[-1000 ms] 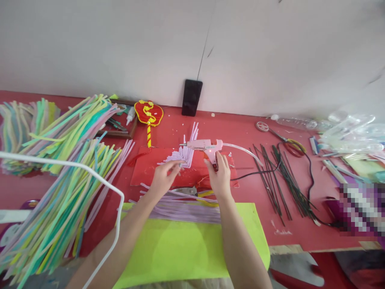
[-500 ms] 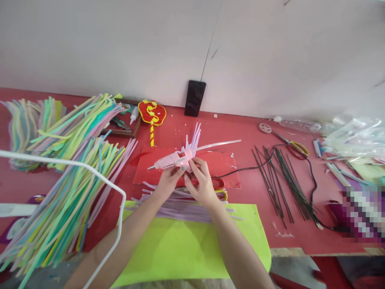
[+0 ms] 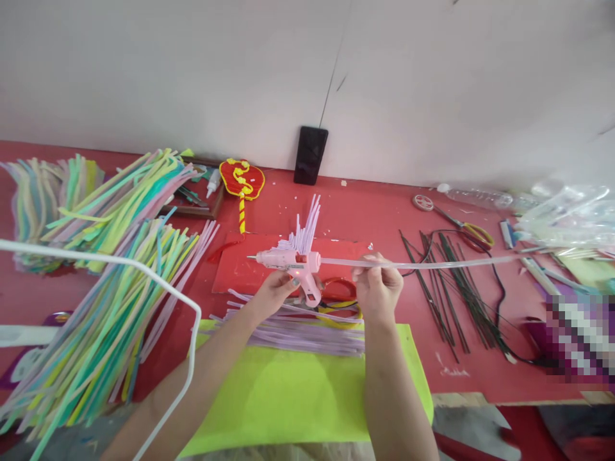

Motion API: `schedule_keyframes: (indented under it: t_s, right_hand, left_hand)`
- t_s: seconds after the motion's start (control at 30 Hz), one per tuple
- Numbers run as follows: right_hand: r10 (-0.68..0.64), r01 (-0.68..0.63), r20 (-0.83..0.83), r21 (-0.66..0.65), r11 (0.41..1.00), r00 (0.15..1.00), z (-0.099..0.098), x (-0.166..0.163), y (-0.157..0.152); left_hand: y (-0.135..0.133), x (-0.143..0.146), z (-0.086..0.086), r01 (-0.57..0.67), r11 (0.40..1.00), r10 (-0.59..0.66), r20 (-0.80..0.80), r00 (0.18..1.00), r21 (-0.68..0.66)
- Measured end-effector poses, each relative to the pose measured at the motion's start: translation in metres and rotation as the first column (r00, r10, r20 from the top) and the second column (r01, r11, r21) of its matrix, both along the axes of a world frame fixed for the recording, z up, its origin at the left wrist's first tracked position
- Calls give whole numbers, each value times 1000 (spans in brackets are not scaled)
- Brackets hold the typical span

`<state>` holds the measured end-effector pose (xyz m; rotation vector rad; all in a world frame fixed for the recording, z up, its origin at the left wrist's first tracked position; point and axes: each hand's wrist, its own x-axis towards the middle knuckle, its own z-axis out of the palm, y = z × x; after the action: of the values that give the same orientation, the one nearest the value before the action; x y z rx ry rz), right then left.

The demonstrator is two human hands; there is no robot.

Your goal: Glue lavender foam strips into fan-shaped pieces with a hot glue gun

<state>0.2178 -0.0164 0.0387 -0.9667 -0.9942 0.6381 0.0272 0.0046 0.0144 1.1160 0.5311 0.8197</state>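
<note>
My left hand (image 3: 275,291) is closed around the front of a pink hot glue gun (image 3: 310,285), whose nozzle points left and whose small light glows orange. A long translucent glue stick (image 3: 446,264) runs level to the right from the rear of the gun. Behind the gun, my right hand (image 3: 378,288) pinches this stick between thumb and fingers. Short lilac pipe cleaners (image 3: 307,224) fan upward just beyond the gun, partly hidden by it. Under my wrists, more lilac pipe cleaners (image 3: 302,339) lie across a lime-green sheet (image 3: 288,397), beside scissors with red and yellow handles (image 3: 341,317).
Heaps of coloured pipe cleaners (image 3: 120,307) cover the left side. A phone (image 3: 311,155) leans on the wall near a red-and-yellow ornament (image 3: 243,179). Dark thin rods (image 3: 461,288), other scissors (image 3: 473,235) and a black cord (image 3: 503,291) lie right. A white bar (image 3: 163,288) crosses the left foreground.
My right hand has moved from the glue gun rightward onto the glue stick. The gun has turned so its handle shows, and the stick now reaches farther right. My left hand still holds the gun.
</note>
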Motion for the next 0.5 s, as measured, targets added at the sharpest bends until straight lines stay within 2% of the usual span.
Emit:
schedule_keyframes:
  t_s: [0.17,0.37,0.5]
  right_hand:
    - [-91,92,-21,35,995,996,8,-7,-4]
    - [8,-5,-45,47,999,999,10,-11,-7]
    - [-1,1,-15,11,1000,1000,11,-13,-8]
  left_hand:
    - [0,1,4,0,1000,1,-32,999,18]
    - [1,-1,8,3,998,0,-42,999,64]
    - [1,-2,13,15,996,-10,-53,999,83]
